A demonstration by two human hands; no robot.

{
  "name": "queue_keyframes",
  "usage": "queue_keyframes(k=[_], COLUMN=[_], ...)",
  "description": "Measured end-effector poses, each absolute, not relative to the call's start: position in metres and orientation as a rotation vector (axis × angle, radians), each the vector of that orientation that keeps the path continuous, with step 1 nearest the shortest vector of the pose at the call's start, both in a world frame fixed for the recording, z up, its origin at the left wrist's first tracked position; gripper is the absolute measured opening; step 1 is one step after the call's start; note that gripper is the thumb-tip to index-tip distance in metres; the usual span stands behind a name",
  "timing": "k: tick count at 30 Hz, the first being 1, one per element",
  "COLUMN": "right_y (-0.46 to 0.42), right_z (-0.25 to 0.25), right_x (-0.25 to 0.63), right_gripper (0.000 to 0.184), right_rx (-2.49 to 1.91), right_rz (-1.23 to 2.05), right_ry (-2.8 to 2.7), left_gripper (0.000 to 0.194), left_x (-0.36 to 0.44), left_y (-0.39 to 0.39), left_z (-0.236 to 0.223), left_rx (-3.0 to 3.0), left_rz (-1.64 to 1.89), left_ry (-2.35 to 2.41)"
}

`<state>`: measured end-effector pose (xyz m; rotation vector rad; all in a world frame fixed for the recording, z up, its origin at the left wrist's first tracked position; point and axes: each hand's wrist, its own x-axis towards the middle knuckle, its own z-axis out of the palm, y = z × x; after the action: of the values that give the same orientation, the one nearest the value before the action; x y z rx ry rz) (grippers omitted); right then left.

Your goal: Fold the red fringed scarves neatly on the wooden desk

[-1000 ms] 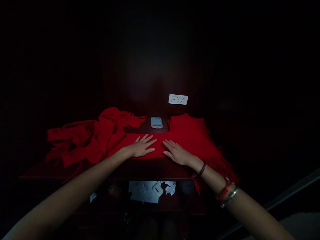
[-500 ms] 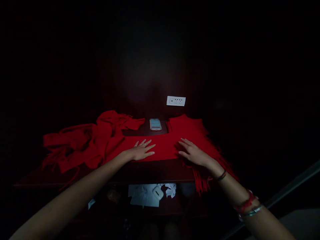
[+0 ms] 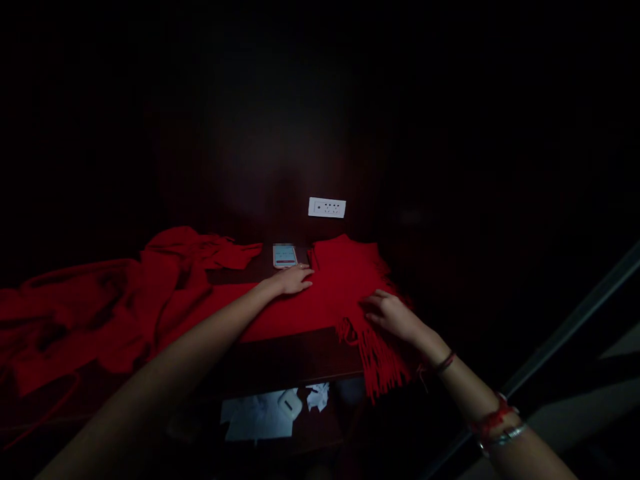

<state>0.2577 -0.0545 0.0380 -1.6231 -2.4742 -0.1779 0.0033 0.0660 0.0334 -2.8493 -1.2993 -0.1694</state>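
Note:
A red fringed scarf (image 3: 280, 310) lies across the dark tabletop. Its left part is bunched in loose folds, the middle is a flat strip, and on the right it spreads out with its fringe hanging over the front edge. My left hand (image 3: 294, 280) rests on the scarf near the inner edge of the right part, fingers stretched out and holding nothing. Over the fringed right end is my right hand (image 3: 394, 317), its fingers slightly bent and apart, with no cloth visibly gripped. Just behind my left hand lies a phone (image 3: 285, 256) with a lit screen.
A white wall socket (image 3: 327, 207) is set in the dark wall behind. On a shelf below the tabletop (image 3: 300, 353) are a sheet of paper (image 3: 257, 420), a small white case (image 3: 290, 404) and crumpled paper (image 3: 318, 396). The surroundings are very dark.
My left hand has slid right along the scarf to its right part. My right hand has moved right toward the fringe. The view has turned right.

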Motion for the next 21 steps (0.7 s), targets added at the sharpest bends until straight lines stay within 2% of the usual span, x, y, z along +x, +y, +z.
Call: queue_keyframes(k=[5, 8, 12, 17, 21], right_y=[-0.070, -0.067, -0.060, -0.055, -0.057], right_z=[0.033, 0.028, 0.022, 0.019, 0.017], right_x=[0.222, 0.200, 0.180, 0.167, 0.157], right_gripper=[0.028, 0.024, 0.017, 0.016, 0.014], right_rx=[-1.414, -1.308, -1.219, -1.098, -0.987], right_rz=[-0.386, -0.436, -0.526, -0.584, -0.553], right_ry=[-2.606, -2.677, -2.770, -2.835, -2.887], left_gripper=[0.050, 0.052, 0.044, 0.046, 0.055], left_x=[0.023, 0.006, -0.031, -0.054, -0.051], left_y=[0.095, 0.103, 0.104, 0.098, 0.077], left_z=[0.037, 0.032, 0.029, 0.023, 0.009], left_rx=[-2.861, -2.854, -2.862, -2.898, -2.766], left_rz=[-0.036, 0.076, 0.130, 0.021, -0.257], left_ry=[-1.482, -1.562, -1.640, -1.667, -1.471])
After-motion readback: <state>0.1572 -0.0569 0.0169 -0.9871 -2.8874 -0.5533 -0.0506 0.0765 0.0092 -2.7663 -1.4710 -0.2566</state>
